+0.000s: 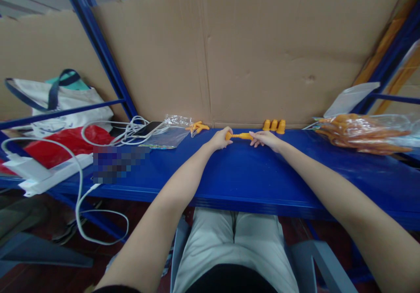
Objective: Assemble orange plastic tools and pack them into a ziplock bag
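Note:
My left hand (222, 138) and my right hand (263, 140) are over the far part of the blue table (249, 175). Between them lies a slim orange screw-like piece (241, 136), with a ribbed shaft on the left and a smoother, thicker part on the right. The fingers of my left hand are closed round its left end. My right hand pinches the right end, its lower fingers loosely bent. Just behind my right hand, three orange thimble-shaped caps (273, 126) stand by the cardboard. Left of my left hand are orange branching pieces (198, 127) with a small chain.
A clear plastic bag (170, 137), a phone (148, 129) and white cables (131, 131) lie at left, near a power strip (59, 175) and red bag (68, 142). At right rests a bag of orange parts (361, 131). A cardboard wall (256, 57) closes the back.

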A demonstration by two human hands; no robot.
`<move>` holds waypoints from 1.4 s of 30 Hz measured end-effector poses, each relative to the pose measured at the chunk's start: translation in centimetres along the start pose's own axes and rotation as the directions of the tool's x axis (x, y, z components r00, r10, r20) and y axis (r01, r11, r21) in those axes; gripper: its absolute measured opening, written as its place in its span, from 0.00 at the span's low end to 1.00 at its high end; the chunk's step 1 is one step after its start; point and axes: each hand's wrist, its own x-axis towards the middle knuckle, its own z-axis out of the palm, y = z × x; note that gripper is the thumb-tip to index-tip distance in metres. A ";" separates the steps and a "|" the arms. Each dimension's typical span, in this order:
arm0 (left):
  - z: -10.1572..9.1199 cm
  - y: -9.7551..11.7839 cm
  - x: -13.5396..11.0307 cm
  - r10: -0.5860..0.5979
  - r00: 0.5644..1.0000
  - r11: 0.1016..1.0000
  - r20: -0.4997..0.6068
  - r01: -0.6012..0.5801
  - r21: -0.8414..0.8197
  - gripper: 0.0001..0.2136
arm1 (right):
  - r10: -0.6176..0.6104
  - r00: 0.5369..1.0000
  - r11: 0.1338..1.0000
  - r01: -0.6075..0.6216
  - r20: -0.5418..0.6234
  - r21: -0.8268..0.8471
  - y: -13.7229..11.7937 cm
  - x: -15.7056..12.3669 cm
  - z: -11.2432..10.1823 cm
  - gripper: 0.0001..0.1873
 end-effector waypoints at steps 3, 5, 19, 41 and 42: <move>0.0 0.0 0.0 -0.005 1.000 1.000 -0.001 0.005 0.019 0.15 | 0.009 1.000 1.000 -0.009 -0.005 0.009 -0.2 0.0 0.1 0.18; 0.1 0.0 -0.1 0.014 1.000 0.998 -0.029 -0.012 0.061 0.17 | 0.008 1.000 1.000 -0.008 -0.008 0.010 -0.2 -0.1 0.1 0.18; -0.2 -1.2 -0.3 0.062 0.990 0.955 -0.125 -0.023 0.294 0.35 | -0.196 0.894 0.868 -0.034 -0.403 -0.496 2.0 1.3 -1.5 0.27; -2.3 -3.9 -0.2 -0.460 0.827 0.747 -0.324 0.558 0.363 0.30 | -0.357 0.929 0.504 0.105 -0.096 -0.857 3.2 1.0 -1.1 0.21; -2.3 -3.8 -0.2 -0.451 0.836 0.755 -0.313 0.544 0.365 0.29 | -0.349 0.933 0.501 0.105 -0.089 -0.859 3.1 0.9 -1.0 0.21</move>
